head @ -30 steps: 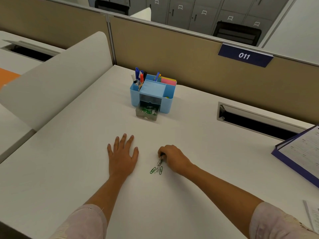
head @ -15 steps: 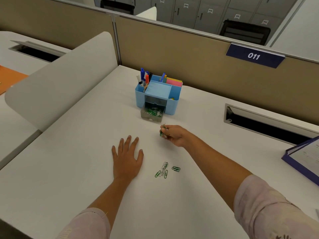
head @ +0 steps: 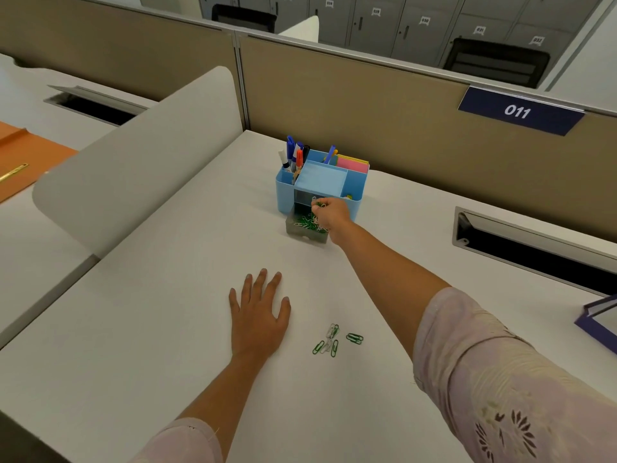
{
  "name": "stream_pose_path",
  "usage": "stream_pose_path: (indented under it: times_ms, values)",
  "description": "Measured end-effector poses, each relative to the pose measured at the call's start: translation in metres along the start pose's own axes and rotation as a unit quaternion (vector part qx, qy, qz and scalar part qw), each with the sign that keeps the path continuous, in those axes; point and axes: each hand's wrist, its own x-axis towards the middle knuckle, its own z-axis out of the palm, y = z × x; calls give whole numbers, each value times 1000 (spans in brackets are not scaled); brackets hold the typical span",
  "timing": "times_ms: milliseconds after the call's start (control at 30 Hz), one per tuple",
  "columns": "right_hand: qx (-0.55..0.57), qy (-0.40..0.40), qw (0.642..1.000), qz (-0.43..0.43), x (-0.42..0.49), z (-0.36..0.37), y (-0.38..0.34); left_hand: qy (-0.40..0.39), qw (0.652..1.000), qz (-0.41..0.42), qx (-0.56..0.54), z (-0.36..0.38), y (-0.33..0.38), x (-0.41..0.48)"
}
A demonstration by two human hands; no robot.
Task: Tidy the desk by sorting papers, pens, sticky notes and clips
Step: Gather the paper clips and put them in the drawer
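- Two hands are in my view over the white bench (head: 167,329): the left hand (head: 258,317) lies flat, palm down, fingers spread and pointing away from me, holding nothing.
- My right hand (head: 330,213) is stretched far forward, arm nearly straight, and hangs over the pulled-out grey drawer (head: 302,230) of the blue organizer (head: 319,185).
- I see its fingers pinched shut on a few clips (head: 319,205), green and white, just above the drawer; I cannot tell how many.
- More paper clips lie heaped inside the drawer, pointing every way.
- A loose cluster of clips (head: 330,342) lies on the bench near my left hand, to its right; most have their long axes running roughly away from me, tilted a little.
- One green clip (head: 354,338) lies just beside that cluster, its long axis across my view.
- Pens (head: 295,157) stand upright in the organizer's left rear compartment, tips hidden.
- Pink and yellow sticky notes (head: 352,165) stand on edge in the right rear compartment.
- A blue folder (head: 597,324) lies at the right edge, mostly cut off.
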Motion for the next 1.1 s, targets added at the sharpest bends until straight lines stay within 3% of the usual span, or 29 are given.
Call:
stream_pose_path:
  times_ms: [233,667,900,1100]
  values:
    - [-80,29,993,-79,6,1,8,4,1000,-3,-4,0,-1,0]
    - [-56,-4,979,-197,-35,-33,38,7,1000,-3,8,1,-1,1]
    - [-74,-29,973,-214,-102,-57,116,7,1000,-2,6,2,-1,1]
    - [-224,23,945,-238,-163,-68,193,5,1000,-2,4,1,-1,0]
